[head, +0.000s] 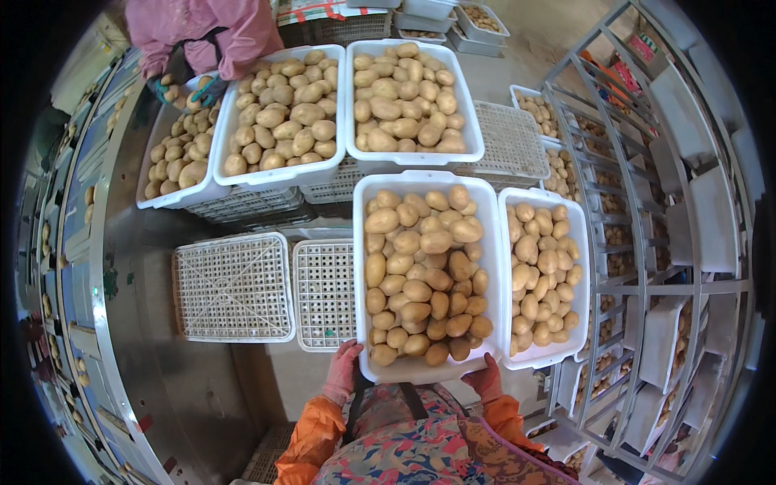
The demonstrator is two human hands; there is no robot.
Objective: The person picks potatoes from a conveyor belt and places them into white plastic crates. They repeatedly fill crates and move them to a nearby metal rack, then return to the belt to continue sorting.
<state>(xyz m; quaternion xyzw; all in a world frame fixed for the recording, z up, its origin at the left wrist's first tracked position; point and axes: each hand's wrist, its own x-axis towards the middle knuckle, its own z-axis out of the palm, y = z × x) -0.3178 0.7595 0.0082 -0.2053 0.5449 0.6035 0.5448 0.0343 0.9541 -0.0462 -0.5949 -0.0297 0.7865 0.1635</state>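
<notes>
A white plastic tub (425, 176) full of potatoes (418, 289) is right in front of my body. My left hand (343, 371), in a pink glove, grips its near left corner. At the near right corner my right hand (485, 381), gloved the same way, holds the rim, its fingers partly hidden. The tub's near edge is close to my patterned apron (394, 448). Against its right side stands another white tub (545, 357) with potatoes in it. What supports the tub in my hands is hidden beneath it.
Upturned plastic crates (233, 288) stand to the left. More potato tubs (412, 157) are stacked beyond. A co-worker's gloved hands (200, 94) hold potatoes at the far left. A metal rack (636, 285) with tubs lines the right; a conveyor (76, 242) runs along the left.
</notes>
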